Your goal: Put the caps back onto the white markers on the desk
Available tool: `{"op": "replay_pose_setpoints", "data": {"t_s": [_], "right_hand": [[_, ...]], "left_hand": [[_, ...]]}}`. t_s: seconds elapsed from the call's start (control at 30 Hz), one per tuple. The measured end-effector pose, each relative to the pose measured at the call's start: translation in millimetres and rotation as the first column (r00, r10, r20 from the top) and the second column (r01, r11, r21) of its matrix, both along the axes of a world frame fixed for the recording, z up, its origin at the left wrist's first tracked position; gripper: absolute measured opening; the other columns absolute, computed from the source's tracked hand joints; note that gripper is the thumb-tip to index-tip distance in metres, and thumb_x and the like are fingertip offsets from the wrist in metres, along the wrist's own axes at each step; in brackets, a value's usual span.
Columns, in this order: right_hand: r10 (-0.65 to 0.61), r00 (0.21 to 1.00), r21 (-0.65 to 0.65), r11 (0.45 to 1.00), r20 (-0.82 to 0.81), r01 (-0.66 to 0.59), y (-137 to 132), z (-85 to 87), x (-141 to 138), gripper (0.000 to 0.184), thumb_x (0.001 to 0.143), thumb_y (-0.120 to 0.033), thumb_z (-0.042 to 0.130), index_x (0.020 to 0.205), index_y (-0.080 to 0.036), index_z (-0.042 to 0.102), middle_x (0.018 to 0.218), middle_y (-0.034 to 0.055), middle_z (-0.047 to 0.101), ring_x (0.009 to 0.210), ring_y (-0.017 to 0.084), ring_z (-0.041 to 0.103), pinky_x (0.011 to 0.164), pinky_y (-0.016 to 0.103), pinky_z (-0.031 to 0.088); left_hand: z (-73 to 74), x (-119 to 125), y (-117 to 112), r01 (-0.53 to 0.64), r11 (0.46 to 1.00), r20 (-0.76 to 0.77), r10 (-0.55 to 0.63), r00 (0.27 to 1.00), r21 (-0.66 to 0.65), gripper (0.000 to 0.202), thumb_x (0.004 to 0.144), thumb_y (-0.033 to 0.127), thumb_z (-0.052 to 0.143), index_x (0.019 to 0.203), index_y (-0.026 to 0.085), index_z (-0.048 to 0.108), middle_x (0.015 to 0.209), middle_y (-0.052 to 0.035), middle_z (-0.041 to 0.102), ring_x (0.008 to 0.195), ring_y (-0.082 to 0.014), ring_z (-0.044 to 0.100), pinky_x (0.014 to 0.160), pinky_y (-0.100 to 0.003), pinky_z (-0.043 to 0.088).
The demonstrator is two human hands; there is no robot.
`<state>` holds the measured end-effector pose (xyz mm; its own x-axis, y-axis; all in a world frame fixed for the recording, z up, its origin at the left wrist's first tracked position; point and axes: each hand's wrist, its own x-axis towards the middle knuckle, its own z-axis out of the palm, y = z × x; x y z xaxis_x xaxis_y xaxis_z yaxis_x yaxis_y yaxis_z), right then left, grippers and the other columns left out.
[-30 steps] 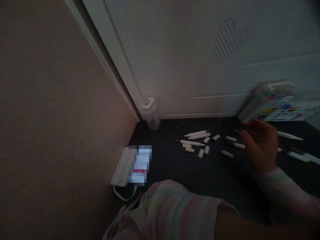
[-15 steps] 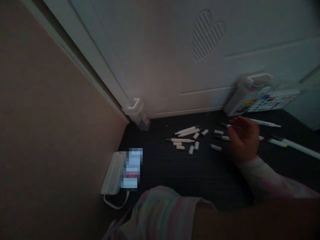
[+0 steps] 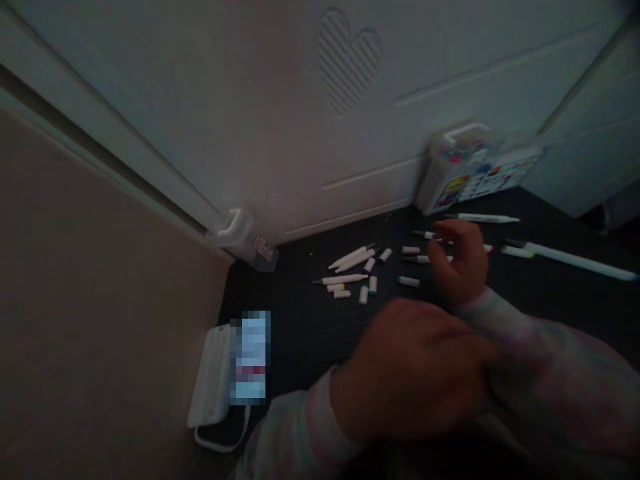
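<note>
The picture is dim. My right hand (image 3: 460, 263) reaches out over loose white marker pens (image 3: 350, 261) and caps (image 3: 373, 285) scattered on a dark floor (image 3: 310, 327). Its fingers are curled, and the fingertips pinch the end of one marker (image 3: 425, 235). My left hand (image 3: 415, 373) is close to the camera, back upward and smeared by motion, lying against my right forearm's pale striped sleeve (image 3: 550, 373). Its fingers do not show clearly.
A clear marker case (image 3: 460, 167) with a white handle stands against the white door (image 3: 300, 100) at the back. A small clear tub (image 3: 240, 237) sits in the corner. Long pens (image 3: 570, 260) lie at the right. A white bag (image 3: 213, 380) lies by the beige wall (image 3: 90, 300).
The view has swung right and down, so everything shifts left in the picture. My left hand has come up into view over my right forearm. My right hand stays over the same markers.
</note>
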<state>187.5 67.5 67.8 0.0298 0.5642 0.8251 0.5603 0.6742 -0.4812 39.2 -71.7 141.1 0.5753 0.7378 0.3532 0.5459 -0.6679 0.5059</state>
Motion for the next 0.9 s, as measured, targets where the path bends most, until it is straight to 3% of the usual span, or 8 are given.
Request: {"op": "replay_pose_setpoints", "data": {"t_s": [0.07, 0.13, 0.2, 0.3, 0.37, 0.43, 0.63, 0.9], "right_hand": [[0.008, 0.997, 0.070, 0.997, 0.077, -0.013, -7, 8.9, -3, 0.029, 0.073, -0.009, 0.049, 0.101, -0.017, 0.051, 0.084, 0.0064, 0.054, 0.079, 0.018, 0.052, 0.069, 0.037, 0.044], [0.084, 0.986, 0.098, 0.990, 0.146, -0.099, -18, 15.6, -11, 0.028, 0.074, -0.008, 0.047, 0.099, -0.019, 0.051, 0.088, 0.0062, 0.056, 0.082, 0.018, 0.053, 0.070, 0.036, 0.043], [0.274, 0.924, 0.068, 0.951, 0.267, -0.302, -32, 17.4, -23, 0.026, 0.074, -0.009, 0.047, 0.097, -0.019, 0.051, 0.085, 0.0051, 0.059, 0.077, 0.017, 0.054, 0.066, 0.033, 0.042], [0.520, 0.744, 0.027, 0.812, 0.421, -0.583, -58, 9.4, -46, 0.018, 0.075, -0.014, 0.045, 0.091, -0.017, 0.053, 0.077, 0.0039, 0.062, 0.063, 0.014, 0.052, 0.061, 0.032, 0.038], [0.608, 0.649, -0.022, 0.737, 0.458, -0.676, -72, 0.1, -58, 0.015, 0.075, -0.017, 0.045, 0.087, -0.016, 0.054, 0.068, 0.0014, 0.060, 0.057, 0.013, 0.049, 0.058, 0.031, 0.035], [0.648, 0.605, -0.071, 0.707, 0.462, -0.703, -80, -8.1, -64, 0.014, 0.075, -0.018, 0.044, 0.084, -0.016, 0.055, 0.062, -0.0004, 0.058, 0.055, 0.012, 0.048, 0.058, 0.031, 0.033], [0.670, 0.614, -0.166, 0.721, 0.418, -0.673, -74, -14.5, -61, 0.016, 0.075, -0.016, 0.043, 0.086, -0.015, 0.054, 0.061, -0.0002, 0.056, 0.056, 0.013, 0.047, 0.061, 0.030, 0.034], [0.658, 0.642, -0.203, 0.744, 0.394, -0.637, -65, -14.5, -59, 0.017, 0.076, -0.015, 0.041, 0.086, -0.015, 0.054, 0.063, 0.0009, 0.057, 0.059, 0.014, 0.048, 0.063, 0.030, 0.034]], "left_hand": [[-10.9, -29, 34, -0.252, 0.965, 0.007, 0.252, 0.968, 0.079, 0.017, 0.081, 0.016, 0.044, 0.090, 0.017, 0.058, 0.086, -0.0025, 0.064, 0.086, -0.0136, 0.056, 0.079, -0.029, 0.043], [-31.2, -59, 54, -0.497, 0.852, -0.027, 0.507, 0.861, 0.166, 0.016, 0.081, 0.015, 0.045, 0.088, 0.016, 0.059, 0.084, -0.0040, 0.064, 0.082, -0.0144, 0.057, 0.075, -0.029, 0.045], [-53.3, -82, 62, -0.618, 0.751, -0.042, 0.642, 0.765, 0.233, 0.016, 0.081, 0.017, 0.044, 0.088, 0.016, 0.059, 0.083, -0.0052, 0.063, 0.080, -0.0158, 0.057, 0.073, -0.030, 0.045], [-75.2, -97, 65, -0.649, 0.718, -0.047, 0.679, 0.733, 0.251, 0.016, 0.081, 0.019, 0.044, 0.085, 0.015, 0.059, 0.081, -0.0071, 0.063, 0.081, -0.0190, 0.056, 0.074, -0.034, 0.044], [-80.3, -98, 66, -0.656, 0.711, -0.068, 0.690, 0.721, 0.256, 0.017, 0.080, 0.020, 0.045, 0.086, 0.016, 0.060, 0.084, -0.0074, 0.063, 0.085, -0.0213, 0.055, 0.078, -0.038, 0.042], [-81.3, -97, 69, -0.654, 0.711, -0.110, 0.694, 0.711, 0.258, 0.018, 0.079, 0.020, 0.047, 0.090, 0.018, 0.061, 0.089, -0.0072, 0.064, 0.092, -0.0239, 0.053, 0.083, -0.041, 0.039], [-83.4, -105, 74, -0.607, 0.779, -0.339, 0.620, 0.708, 0.156, 0.028, 0.079, 0.014, 0.044, 0.101, 0.022, 0.060, 0.102, -0.0044, 0.065, 0.105, -0.0281, 0.049, 0.089, -0.051, 0.030], [-83.4, -111, 74, -0.625, 0.778, -0.402, 0.592, 0.698, 0.062, 0.030, 0.078, 0.013, 0.047, 0.104, 0.023, 0.058, 0.105, -0.0033, 0.064, 0.107, -0.0255, 0.048, 0.093, -0.048, 0.028]]}}
